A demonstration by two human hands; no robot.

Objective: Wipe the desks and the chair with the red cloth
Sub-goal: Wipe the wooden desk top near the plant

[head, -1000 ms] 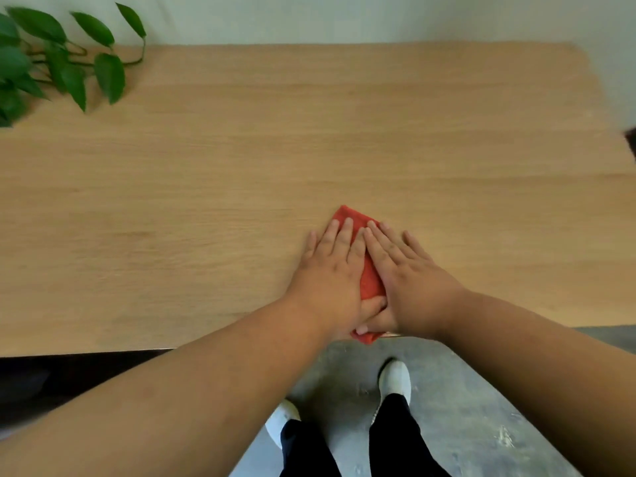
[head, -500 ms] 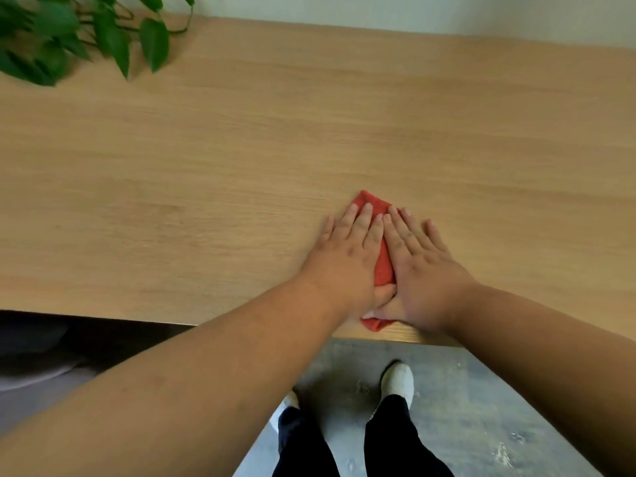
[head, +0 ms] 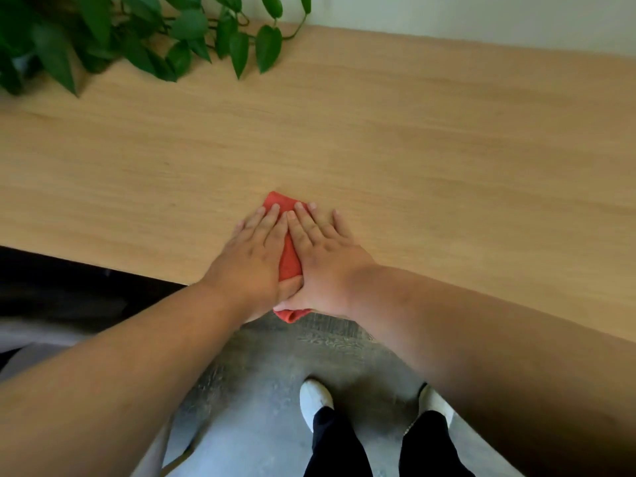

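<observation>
We had both hands flat on the red cloth, pressing it onto the wooden desk at its near edge. Our left hand and right hand lay side by side, fingers stretched out and touching along the forefingers, palms down rather than gripping. One corner of the cloth poked out past our fingertips, another hung over the desk edge. A leafy plant sat at the far left corner, well apart from the cloth

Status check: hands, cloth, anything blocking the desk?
Left hand and right hand flat on red cloth. Cloth at desk near edge, one end overhanging. Plant far left corner, apart.
</observation>
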